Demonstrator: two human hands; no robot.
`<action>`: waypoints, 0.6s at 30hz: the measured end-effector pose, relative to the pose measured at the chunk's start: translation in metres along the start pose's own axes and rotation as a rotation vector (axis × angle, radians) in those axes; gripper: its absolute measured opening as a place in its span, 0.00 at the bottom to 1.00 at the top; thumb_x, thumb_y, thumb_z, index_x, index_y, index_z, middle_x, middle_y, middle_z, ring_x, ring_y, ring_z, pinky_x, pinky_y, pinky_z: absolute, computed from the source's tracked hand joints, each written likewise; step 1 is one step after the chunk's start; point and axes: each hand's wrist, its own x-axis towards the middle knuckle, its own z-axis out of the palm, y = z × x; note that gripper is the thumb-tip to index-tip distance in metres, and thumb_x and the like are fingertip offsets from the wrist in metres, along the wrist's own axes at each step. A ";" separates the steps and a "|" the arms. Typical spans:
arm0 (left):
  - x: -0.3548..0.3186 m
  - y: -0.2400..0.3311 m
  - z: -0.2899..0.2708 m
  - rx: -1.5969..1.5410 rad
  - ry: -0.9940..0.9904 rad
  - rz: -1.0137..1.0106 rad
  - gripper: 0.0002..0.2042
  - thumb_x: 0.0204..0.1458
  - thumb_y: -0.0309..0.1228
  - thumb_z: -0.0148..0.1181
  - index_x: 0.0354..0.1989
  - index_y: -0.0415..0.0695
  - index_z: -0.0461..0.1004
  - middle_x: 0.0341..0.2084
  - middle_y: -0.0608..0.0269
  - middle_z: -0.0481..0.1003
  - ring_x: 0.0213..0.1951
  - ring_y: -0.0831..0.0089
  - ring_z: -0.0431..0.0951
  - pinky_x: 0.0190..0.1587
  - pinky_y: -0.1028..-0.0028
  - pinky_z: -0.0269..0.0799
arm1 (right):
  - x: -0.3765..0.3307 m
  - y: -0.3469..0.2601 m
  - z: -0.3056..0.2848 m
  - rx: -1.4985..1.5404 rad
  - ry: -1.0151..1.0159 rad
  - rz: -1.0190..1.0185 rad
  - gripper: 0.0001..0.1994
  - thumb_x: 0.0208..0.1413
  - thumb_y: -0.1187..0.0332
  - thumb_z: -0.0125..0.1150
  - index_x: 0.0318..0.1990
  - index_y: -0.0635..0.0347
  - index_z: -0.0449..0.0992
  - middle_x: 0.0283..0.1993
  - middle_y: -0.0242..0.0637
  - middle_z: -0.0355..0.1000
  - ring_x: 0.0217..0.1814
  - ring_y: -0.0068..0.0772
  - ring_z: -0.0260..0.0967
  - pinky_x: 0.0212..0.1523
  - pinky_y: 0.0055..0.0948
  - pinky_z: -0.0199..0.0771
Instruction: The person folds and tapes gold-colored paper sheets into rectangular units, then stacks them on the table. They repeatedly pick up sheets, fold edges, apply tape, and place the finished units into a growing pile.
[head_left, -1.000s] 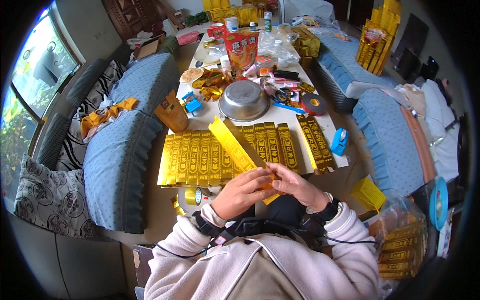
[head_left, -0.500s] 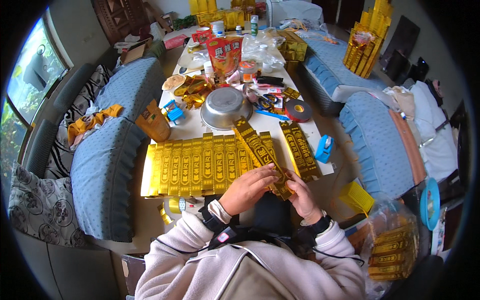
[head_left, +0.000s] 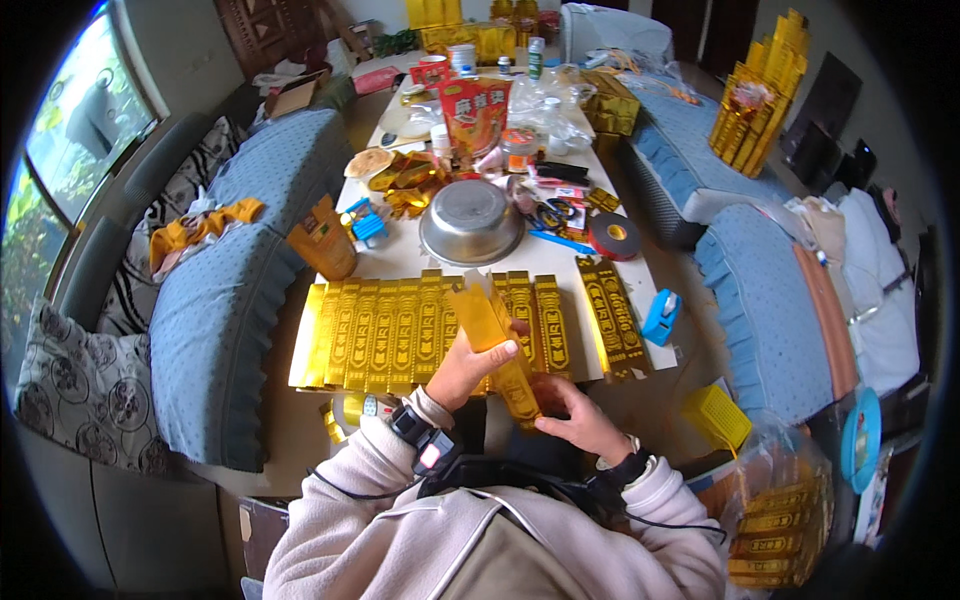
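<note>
Behind gold box (head_left: 492,335), steel bowl (head_left: 471,221).

Your hands grip a long gold foil package (head_left: 497,340). At twelve o'clock from it a red snack bag (head_left: 473,112) stands upright on the surface; at ten o'clock an orange-brown pouch (head_left: 324,240); at four o'clock a yellow box (head_left: 717,417).
</note>
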 end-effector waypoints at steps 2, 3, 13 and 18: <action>-0.014 0.006 -0.007 0.014 0.014 -0.044 0.30 0.58 0.36 0.74 0.66 0.39 0.70 0.57 0.57 0.78 0.59 0.66 0.77 0.64 0.64 0.71 | 0.012 -0.005 0.006 -0.179 -0.050 -0.063 0.34 0.61 0.68 0.72 0.73 0.58 0.64 0.67 0.42 0.71 0.65 0.34 0.72 0.66 0.35 0.72; -0.021 0.008 -0.010 0.015 0.004 -0.039 0.29 0.58 0.36 0.75 0.65 0.38 0.71 0.57 0.57 0.78 0.58 0.67 0.77 0.62 0.65 0.72 | 0.019 -0.011 0.008 -0.251 -0.070 -0.129 0.34 0.61 0.66 0.73 0.73 0.57 0.65 0.67 0.43 0.71 0.64 0.35 0.73 0.65 0.35 0.73; -0.093 0.037 -0.056 0.352 -0.529 -0.260 0.34 0.50 0.31 0.81 0.63 0.41 0.67 0.47 0.65 0.76 0.49 0.76 0.77 0.54 0.70 0.77 | 0.074 -0.101 0.031 -0.186 -0.285 -0.342 0.46 0.48 0.59 0.83 0.75 0.49 0.65 0.73 0.33 0.63 0.57 0.25 0.66 0.52 0.25 0.70; -0.090 0.012 -0.079 0.091 -0.754 -0.480 0.39 0.49 0.39 0.83 0.67 0.44 0.65 0.51 0.64 0.77 0.51 0.73 0.78 0.55 0.70 0.76 | 0.075 -0.097 0.063 0.033 -0.560 0.037 0.34 0.49 0.65 0.83 0.65 0.52 0.74 0.56 0.28 0.75 0.38 0.18 0.67 0.41 0.21 0.71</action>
